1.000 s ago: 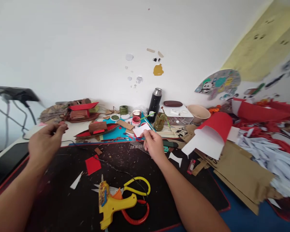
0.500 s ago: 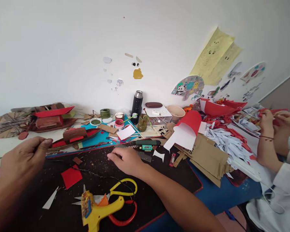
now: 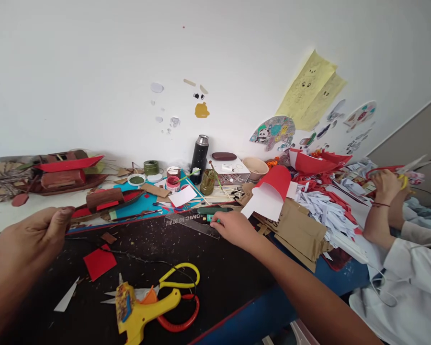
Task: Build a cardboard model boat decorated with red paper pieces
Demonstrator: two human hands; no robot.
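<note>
My left hand point(image 3: 34, 247) is closed, with thumb and index finger pinched at the near tip of a small brown model boat point(image 3: 104, 199) that has a rounded cabin and red inside. My right hand point(image 3: 235, 232) reaches across the dark mat, its fingers closed around the end of a small green box point(image 3: 209, 218), most of which they hide. A dark green tool handle point(image 3: 213, 210) lies just behind, and a ruler point(image 3: 194, 226) to the left. Nearer me lie a yellow glue gun point(image 3: 143, 314), scissors point(image 3: 179, 278) with yellow and red handles, and a red paper square point(image 3: 99, 262).
Paint pots point(image 3: 173, 183), a black thermos point(image 3: 200, 158) and a bowl point(image 3: 255, 167) stand along the wall. More model boats point(image 3: 72, 179) sit at the left. Cardboard point(image 3: 301, 230) and white paper strips point(image 3: 319, 206) cover the right, where a co-worker's hands point(image 3: 388, 187) hold scissors.
My right hand has moved right and away from me, from over the mat to the green box. My left hand stays at the boat's tip. The co-worker's scissors have come into view.
</note>
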